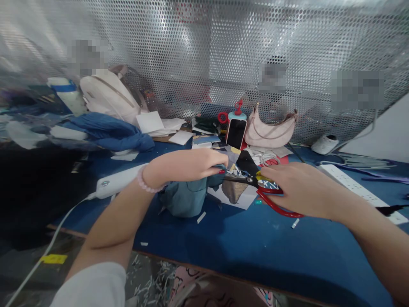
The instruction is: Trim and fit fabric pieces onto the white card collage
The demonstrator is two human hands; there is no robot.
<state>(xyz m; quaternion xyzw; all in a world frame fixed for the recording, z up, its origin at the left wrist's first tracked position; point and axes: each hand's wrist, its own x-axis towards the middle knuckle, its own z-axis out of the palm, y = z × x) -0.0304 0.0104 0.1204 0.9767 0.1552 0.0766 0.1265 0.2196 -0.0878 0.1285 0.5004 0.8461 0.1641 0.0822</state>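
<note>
My left hand [188, 166] is closed, pinching the top edge of a teal piece of fabric [187, 197] that hangs down onto the blue table [243, 247]. My right hand [295, 187] is wrapped round the red handles of a pair of scissors [255, 182]. The dark blades point left toward the fabric and my left fingertips. Scraps of paper and fabric lie under the scissors.
A phone [236, 133] stands propped at the back, beside a pink handbag [270, 131]. White power strips lie at left [119, 181] and right [354, 187]. Blue cloth [108, 131] and a white bag [110, 96] are piled at back left. A perforated metal screen stands behind.
</note>
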